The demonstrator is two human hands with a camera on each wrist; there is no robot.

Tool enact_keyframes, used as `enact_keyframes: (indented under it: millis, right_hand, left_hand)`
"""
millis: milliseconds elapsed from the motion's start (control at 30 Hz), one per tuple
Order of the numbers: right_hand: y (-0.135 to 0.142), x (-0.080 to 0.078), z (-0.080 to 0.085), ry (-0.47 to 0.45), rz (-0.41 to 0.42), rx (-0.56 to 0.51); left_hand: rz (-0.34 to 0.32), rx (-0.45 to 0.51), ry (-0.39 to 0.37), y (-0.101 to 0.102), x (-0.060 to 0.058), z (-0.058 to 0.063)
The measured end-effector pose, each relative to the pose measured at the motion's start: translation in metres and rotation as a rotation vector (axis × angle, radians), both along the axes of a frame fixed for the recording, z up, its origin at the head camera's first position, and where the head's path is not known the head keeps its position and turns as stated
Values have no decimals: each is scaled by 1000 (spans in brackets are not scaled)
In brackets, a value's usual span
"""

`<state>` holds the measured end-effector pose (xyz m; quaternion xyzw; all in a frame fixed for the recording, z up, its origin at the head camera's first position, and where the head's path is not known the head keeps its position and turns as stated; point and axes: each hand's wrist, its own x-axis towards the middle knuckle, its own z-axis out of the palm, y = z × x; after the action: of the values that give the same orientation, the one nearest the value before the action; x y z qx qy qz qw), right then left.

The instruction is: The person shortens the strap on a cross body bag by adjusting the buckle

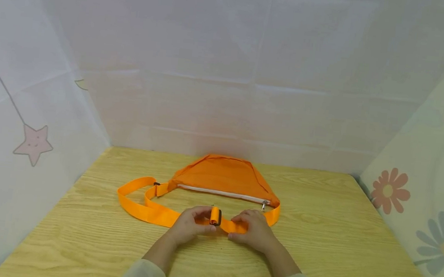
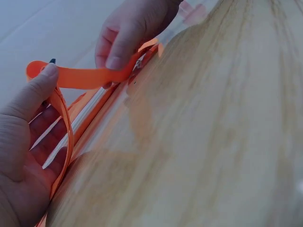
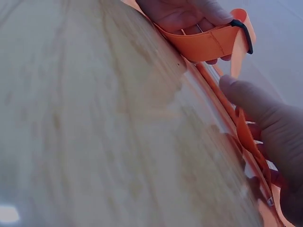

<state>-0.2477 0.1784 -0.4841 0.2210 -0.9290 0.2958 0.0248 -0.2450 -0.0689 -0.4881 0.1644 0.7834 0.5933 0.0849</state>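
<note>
An orange waist bag [image 1: 224,175] lies near the back of the table, its white zipper [image 1: 216,192] facing the person. In front of it, my left hand [image 1: 189,225] pinches the orange strap [image 2: 80,78] beside a black slider buckle [image 3: 244,35], thumb on the webbing. A short loop of strap stands up through that buckle. To its right, my right hand [image 1: 254,233] grips the strap between thumb and fingers, as the right wrist view also shows its thumb [image 3: 246,92] pressed over the webbing. A short stretch of strap runs between the two hands.
The strap's left part curves in a wide loop [image 1: 133,210] on the wooden table [image 1: 335,258], with another black fitting [image 1: 156,184] near the bag. A metal zipper pull [image 1: 263,206] hangs at the bag's right end. Printed white sheets [image 1: 227,89] surround the table.
</note>
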Motion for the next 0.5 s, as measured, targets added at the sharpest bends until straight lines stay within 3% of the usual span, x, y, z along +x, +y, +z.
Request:
enact_keyframes:
  millis: [200, 500]
  right_hand:
    - [-3, 4, 7, -136, -102, -163]
    - [-8, 5, 11, -174, -110, -304]
  left_hand:
    - [8, 56, -32, -1, -2, -2]
    - [6, 109, -37, -1, 1, 4]
